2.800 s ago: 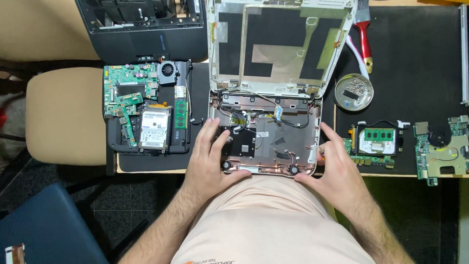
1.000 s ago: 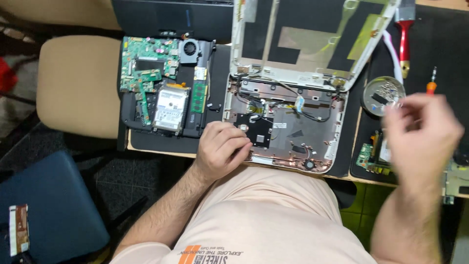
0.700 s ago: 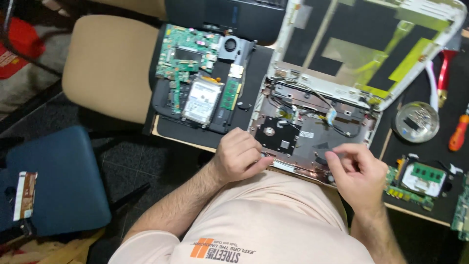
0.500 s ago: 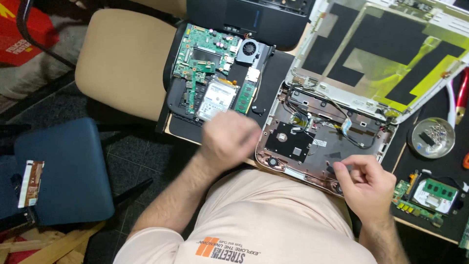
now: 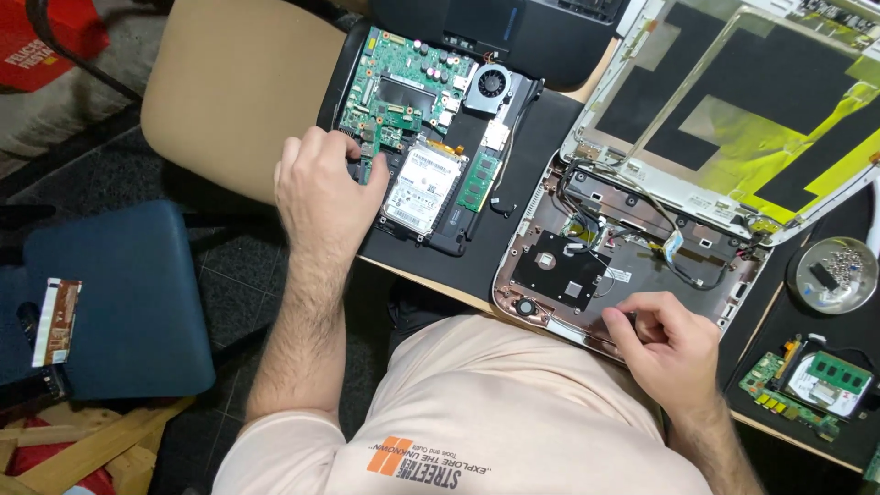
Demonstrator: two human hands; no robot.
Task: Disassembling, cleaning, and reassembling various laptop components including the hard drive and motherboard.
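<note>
Touching left-hand fingers (image 5: pixel 344 160): green motherboard (image 5: pixel 399 87), just beyond their tips.

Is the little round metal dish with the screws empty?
No, the round metal dish to the right of the opened laptop base holds a small heap of screws and a dark piece.

Left hand (image 5: pixel 323 191) covers lower left corner of green motherboard (image 5: pixel 396 84); fingertips out of sight on board's edge, grip unclear. Right hand (image 5: pixel 666 350) hides near rim of open laptop base (image 5: pixel 587 275); item pinched under its fingertips too small to tell. Screen lid (image 5: pixel 733 128) above right hand cut off by top and right edges. Contents of metal dish (image 5: pixel 836 275) right of that hand too small to identify.
</note>
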